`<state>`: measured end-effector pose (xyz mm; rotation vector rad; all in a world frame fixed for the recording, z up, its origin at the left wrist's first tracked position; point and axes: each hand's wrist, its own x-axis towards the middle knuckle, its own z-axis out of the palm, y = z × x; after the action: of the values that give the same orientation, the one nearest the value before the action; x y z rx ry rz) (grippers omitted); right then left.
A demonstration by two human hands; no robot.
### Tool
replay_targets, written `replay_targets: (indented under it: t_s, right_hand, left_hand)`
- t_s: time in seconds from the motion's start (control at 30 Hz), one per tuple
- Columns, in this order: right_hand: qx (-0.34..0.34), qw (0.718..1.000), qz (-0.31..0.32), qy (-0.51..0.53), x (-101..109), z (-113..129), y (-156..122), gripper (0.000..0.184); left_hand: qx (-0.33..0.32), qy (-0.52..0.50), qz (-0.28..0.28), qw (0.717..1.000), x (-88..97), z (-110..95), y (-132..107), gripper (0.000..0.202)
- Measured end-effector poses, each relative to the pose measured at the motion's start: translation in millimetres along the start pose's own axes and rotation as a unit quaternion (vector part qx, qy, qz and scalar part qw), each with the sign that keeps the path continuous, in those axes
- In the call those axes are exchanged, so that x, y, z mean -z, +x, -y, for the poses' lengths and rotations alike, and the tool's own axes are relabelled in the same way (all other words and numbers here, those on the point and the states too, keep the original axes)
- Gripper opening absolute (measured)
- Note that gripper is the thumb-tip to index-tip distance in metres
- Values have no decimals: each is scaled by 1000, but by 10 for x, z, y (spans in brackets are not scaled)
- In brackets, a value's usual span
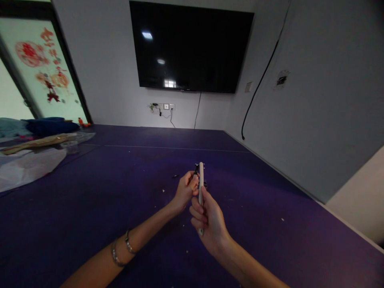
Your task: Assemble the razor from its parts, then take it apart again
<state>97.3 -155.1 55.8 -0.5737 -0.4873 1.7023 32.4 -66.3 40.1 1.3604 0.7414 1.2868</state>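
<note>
- Right hand point(211, 218): grip closed round the stick point(201, 175), centre of frame.
- Left hand point(184, 193): grip pinched on a black piece point(196, 169), just left of the stick; contact unclear.
- Risk: a loosened pinch could drop the piece among scraps point(163, 191) on the purple surface point(114, 192).

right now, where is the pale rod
In the head view, the pale rod is just right of centre, held in the right hand, with the left hand and its small black piece close by on the left.
</note>
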Motion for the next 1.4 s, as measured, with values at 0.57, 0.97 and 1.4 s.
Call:
replay_targets:
  t_s: [0.57,0.97,1.4]
  right_hand:
    - [7,1000,-15,-18,58,-46,48,32]
    - [-4,1000,-12,-20,44,-55,111,29]
    - [258,932,11,-254,102,815,553,21]
  left_hand:
    - [14,-27,7,1000,32,67,39,23]
    - [4,-27,2,1000,91,117,90,29]
    - [46,-68,-20,996,134,140,136,29]
